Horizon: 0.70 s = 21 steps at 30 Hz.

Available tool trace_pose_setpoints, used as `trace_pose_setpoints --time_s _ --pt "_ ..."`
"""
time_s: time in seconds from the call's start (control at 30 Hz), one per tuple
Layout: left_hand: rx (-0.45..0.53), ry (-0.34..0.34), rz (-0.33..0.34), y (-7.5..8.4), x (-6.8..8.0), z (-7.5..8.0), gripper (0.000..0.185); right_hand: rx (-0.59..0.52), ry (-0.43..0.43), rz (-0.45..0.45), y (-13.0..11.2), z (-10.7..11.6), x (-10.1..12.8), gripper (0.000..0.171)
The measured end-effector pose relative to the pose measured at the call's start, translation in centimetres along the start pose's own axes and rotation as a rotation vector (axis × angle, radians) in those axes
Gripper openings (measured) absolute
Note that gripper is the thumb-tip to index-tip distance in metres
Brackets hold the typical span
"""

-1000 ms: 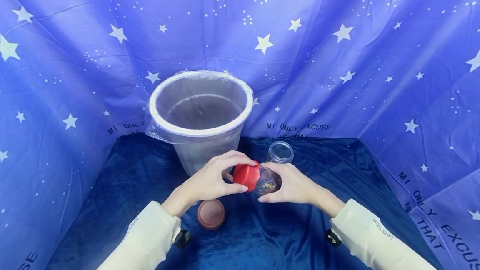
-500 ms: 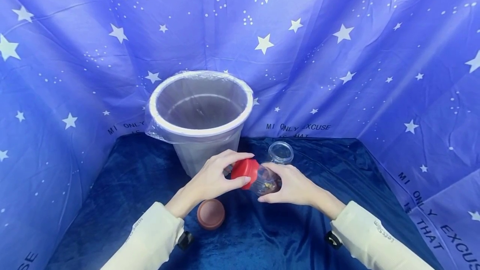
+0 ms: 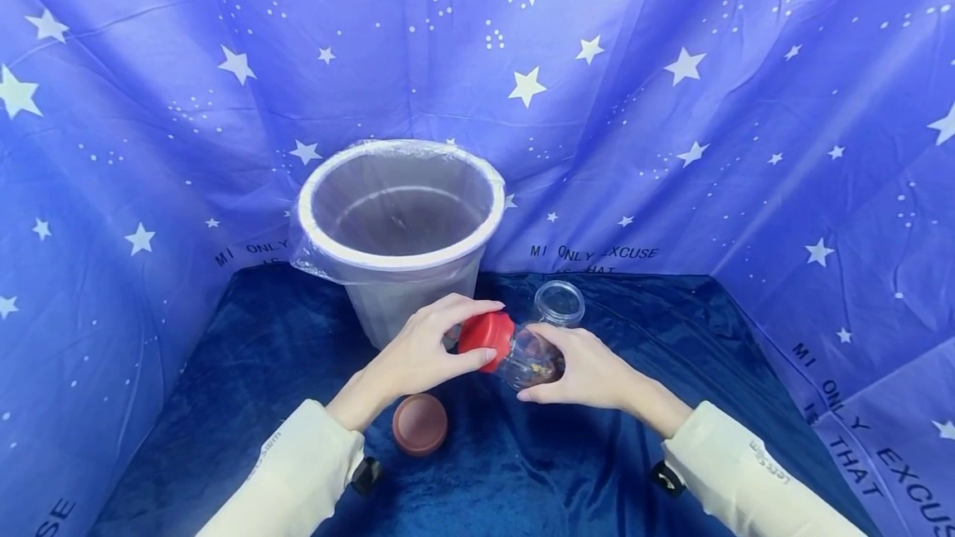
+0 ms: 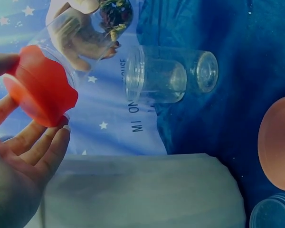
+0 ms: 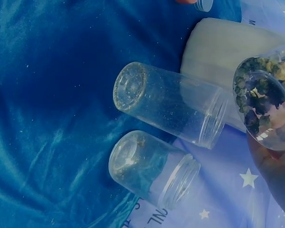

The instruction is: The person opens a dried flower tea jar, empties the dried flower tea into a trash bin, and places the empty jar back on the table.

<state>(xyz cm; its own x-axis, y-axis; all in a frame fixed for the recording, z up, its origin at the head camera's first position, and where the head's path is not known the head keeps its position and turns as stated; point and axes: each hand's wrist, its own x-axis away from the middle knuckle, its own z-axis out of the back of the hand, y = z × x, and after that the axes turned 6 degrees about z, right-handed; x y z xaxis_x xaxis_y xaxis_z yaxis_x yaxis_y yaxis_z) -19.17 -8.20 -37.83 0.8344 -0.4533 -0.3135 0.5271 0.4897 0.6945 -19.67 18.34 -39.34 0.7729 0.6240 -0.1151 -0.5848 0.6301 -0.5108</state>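
Between both hands a clear jar [image 3: 526, 357] is held tilted, its mouth toward the left and a red lid [image 3: 487, 342] with a wavy edge at that mouth. My left hand [image 3: 425, 346] grips the lid with thumb and fingers around its side, as the left wrist view also shows. The right hand [image 3: 585, 367] holds the jar near its base. Dark dried bits with some yellow pieces [image 5: 266, 95] lie in the base end. Whether the lid is seated or apart from the rim, I cannot tell.
Behind the left hand stands a white bin [image 3: 410, 297] lined with clear plastic. Two uncovered clear jars [image 5: 171, 104] stand beyond the right hand. A brown lid [image 3: 420, 425] lies near the left wrist, with a small clear round piece [image 4: 273, 213] beside it.
The left hand and red lid have shifted slightly up and left. More of the clear jar shows between the hands. The right hand has moved only slightly.
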Motion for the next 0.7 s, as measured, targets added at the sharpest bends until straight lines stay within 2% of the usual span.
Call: trace_pose_setpoints --time_s 0.37,0.7 --pt "-0.019 0.015 -0.019 -0.54 0.34 0.67 0.052 -0.025 0.033 -0.011 0.33 0.25 0.15 0.074" --pt "-0.069 0.019 -0.004 -0.72 0.60 0.86 0.052 0.025 0.070 0.010 0.36 0.86 0.25 0.074"
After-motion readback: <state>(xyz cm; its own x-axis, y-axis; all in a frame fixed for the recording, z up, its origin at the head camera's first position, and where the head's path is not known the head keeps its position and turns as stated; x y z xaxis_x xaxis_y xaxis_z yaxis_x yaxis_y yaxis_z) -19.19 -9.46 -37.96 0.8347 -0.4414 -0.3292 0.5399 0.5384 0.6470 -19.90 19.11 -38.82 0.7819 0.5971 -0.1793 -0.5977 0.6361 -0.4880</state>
